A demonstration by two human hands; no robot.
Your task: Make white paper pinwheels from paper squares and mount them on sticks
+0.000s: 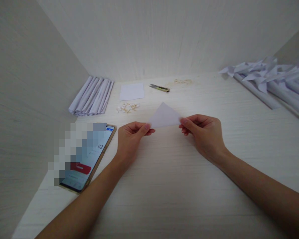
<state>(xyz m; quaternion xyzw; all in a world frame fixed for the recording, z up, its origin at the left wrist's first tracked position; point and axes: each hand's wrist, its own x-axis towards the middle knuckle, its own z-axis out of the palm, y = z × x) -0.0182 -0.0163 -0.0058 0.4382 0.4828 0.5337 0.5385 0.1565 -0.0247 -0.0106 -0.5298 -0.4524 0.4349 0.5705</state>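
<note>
While each hand pinches a lower corner — left hand (131, 137), right hand (201, 132) — the folded paper triangle (164, 117) hangs just above the surface (164, 186); I'd square the edges before creasing

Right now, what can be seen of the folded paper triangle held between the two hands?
The folded paper triangle is white, thin and plain, apparently a sheet folded into a triangle. Its long edge runs along the bottom and its apex points up and away from the camera. It is held just above the pale wooden table, roughly level. The left hand pinches its left corner, the right hand its right corner, each between thumb and fingers. Nothing else touches it.
</note>
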